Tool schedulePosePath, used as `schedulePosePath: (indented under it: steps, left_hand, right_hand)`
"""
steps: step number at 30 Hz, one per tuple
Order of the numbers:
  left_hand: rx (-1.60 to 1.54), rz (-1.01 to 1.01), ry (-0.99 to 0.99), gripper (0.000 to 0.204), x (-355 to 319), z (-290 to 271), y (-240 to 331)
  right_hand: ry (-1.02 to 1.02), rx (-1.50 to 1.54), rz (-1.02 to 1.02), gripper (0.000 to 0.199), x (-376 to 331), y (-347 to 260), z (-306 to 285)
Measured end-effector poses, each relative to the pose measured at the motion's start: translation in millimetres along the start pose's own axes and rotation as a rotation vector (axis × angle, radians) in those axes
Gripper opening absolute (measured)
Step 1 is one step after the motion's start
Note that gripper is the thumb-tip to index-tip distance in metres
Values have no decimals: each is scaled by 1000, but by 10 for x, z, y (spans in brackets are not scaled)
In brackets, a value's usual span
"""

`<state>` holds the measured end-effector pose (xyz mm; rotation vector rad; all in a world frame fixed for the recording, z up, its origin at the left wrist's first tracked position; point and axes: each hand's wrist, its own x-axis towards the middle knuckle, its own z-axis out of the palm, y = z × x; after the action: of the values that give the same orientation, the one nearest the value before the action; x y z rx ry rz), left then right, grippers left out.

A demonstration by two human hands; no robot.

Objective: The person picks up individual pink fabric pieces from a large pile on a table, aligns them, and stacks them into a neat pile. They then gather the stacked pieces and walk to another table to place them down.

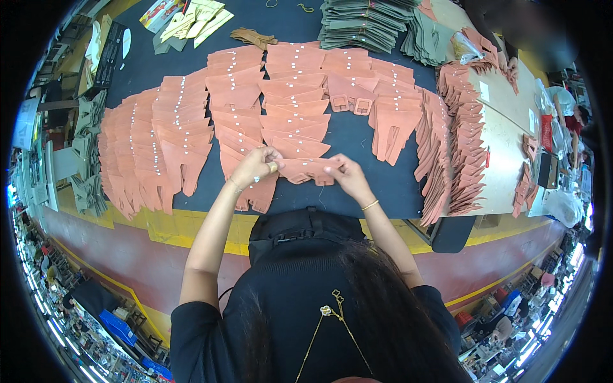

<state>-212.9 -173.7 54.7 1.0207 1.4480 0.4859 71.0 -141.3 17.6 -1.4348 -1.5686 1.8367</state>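
Head view: left hand (258, 167) pinches left end of salmon-pink panel (303, 167); right hand (351, 177) pinches right end. Panel at near side of dark table (357, 142), near middle, long axis left-right; square buckle-like tabs (324, 180) point near. Overlapping salmon-pink pieces (294, 110) fan out beyond; grey-green stack (364, 25) far.

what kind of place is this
Probably a factory or workshop floor: rows of matching pink pieces spread over a large dark table, a green stack of similar flat parts, and yellow marking on the floor.
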Motion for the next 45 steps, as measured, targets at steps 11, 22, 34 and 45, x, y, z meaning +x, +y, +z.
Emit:
schedulePosePath:
  steps: [11, 22, 34, 45]
  left_hand:
    - [-69, 138, 17, 22, 1282, 407, 913]
    - [604, 134, 181, 16, 1919, 346, 1140]
    - [457, 447, 396, 20, 1719, 191, 1071]
    - [464, 262, 339, 24, 442, -252, 97]
  right_hand:
    - [476, 161, -105, 14, 739, -204, -978]
    - [582, -326, 9, 37, 1279, -3, -1226]
    - [925, -330, -211, 35, 1070, -246, -1117]
    - [230, -184, -263, 22, 407, -208, -120]
